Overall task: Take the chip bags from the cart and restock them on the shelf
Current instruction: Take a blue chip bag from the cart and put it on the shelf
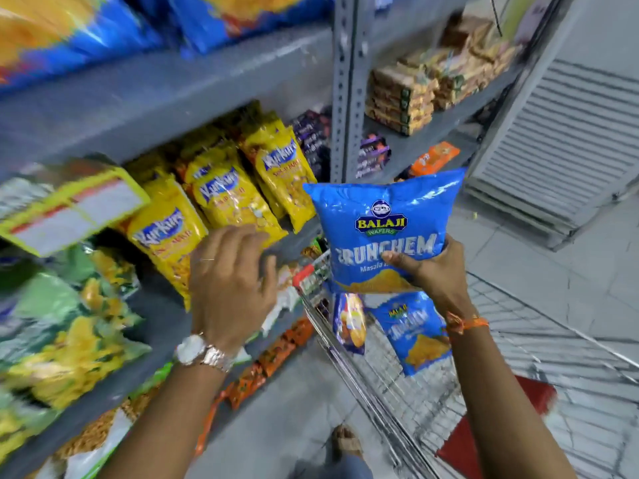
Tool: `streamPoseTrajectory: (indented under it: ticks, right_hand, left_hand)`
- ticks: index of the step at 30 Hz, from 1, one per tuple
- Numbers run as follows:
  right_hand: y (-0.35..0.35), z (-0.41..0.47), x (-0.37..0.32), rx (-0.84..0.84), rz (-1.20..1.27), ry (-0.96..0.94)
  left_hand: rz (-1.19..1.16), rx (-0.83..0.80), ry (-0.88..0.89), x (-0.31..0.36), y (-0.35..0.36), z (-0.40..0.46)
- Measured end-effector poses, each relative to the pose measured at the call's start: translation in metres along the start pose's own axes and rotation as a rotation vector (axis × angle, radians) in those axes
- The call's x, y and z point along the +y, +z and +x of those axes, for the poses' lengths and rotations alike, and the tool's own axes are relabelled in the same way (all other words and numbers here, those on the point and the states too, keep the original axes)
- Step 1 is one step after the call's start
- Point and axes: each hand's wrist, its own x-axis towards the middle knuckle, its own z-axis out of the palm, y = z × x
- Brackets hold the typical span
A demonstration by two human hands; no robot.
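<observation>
**Blue bag up, yellow row in reach**

While the right hand (437, 271) lifts a blue Balaji chip bag (383, 233) clear above the cart (390, 402), its fingers are clamped on the bag's lower right corner, thumb across the printed front. The bag stands upright in open air, its top edge level with the middle shelf (162, 316) and just right of the grey upright post (342, 98). Nothing touches it but the hand.

Over to the left hand (230, 281), watch on the wrist: fingers spread and loosely curled, gripping nothing, hovering just in front of the yellow Kurkure bags (224, 195). The fingertips sit near the bottom edge of the middle yellow bag; whether they touch it, I cannot tell. Those yellow bags lean packed in a row along the shelf's front lip, little gap between them.

Down in the cart, two more blue bags (415, 333) stand against the near wire wall, with bare wire floor beside them to the right. The cart's rim runs close along the shelving, its red-capped corner just beside the shelf edge. Green bags (69, 333) crowd the shelf at left, blurred. Blue bags (103, 25) fill the top shelf overhead. Open tiled floor (518, 257) stretches right of the cart.
</observation>
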Motion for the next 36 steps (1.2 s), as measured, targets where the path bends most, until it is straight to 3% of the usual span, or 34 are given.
streamPoseTrajectory:
  ticks: [3, 6, 11, 16, 26, 36]
  right_hand:
    - [0.028, 0.007, -0.067, -0.068, 0.057, -0.140]
    - [0.057, 0.013, -0.131, -0.152, 0.124, -0.270]
    - [0.108, 0.023, -0.220, -0.333, 0.272, -0.351]
    - [0.176, 0.035, -0.282, -0.457, 0.328, -0.383]
    - [0.286, 0.081, -0.303, -0.643, 0.297, -0.278]
    - [0.293, 0.090, -0.298, -0.693, 0.228, -0.272]
  left_hand:
    - [0.174, 0.182, -0.111, -0.029, -0.074, 0.028]
    - [0.341, 0.257, -0.250, -0.056, -0.120, 0.039]
    - [0.462, 0.190, -0.357, -0.096, -0.162, 0.034]
    - [0.545, 0.099, -0.335, -0.111, -0.171, 0.028]
    - [0.572, 0.121, -0.279, -0.117, -0.168, 0.025]
    - [0.578, 0.141, -0.261, -0.117, -0.167, 0.024]
